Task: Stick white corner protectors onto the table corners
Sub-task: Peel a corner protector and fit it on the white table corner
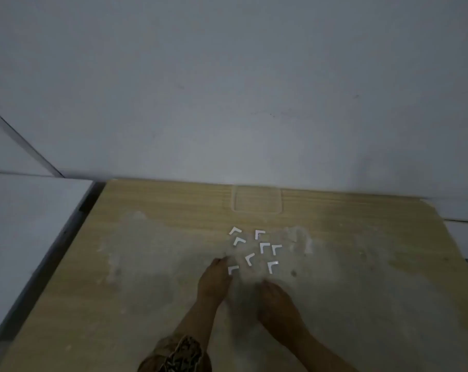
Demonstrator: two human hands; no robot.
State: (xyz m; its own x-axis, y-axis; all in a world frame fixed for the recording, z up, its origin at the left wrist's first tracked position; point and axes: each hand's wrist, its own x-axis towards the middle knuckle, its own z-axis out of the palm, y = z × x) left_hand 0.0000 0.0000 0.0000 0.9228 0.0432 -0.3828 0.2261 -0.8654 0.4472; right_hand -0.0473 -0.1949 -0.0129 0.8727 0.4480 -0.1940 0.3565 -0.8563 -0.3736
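Several small white L-shaped corner protectors (263, 247) lie scattered on the middle of a light wooden table (147, 264). My left hand (214, 283) reaches forward over the table, its fingertips beside the nearest protector (233, 269); whether it touches or holds one is unclear. My right hand (277, 304) lies palm down just short of the group, fingers pointing toward the protectors, holding nothing that I can see. The picture is dim and blurred.
A grey wall (254, 89) stands right behind the table's far edge. A rectangular cover plate (257, 200) is set into the table near that edge. A white surface (26, 224) adjoins on the left. The table's far right corner (426, 201) is in view.
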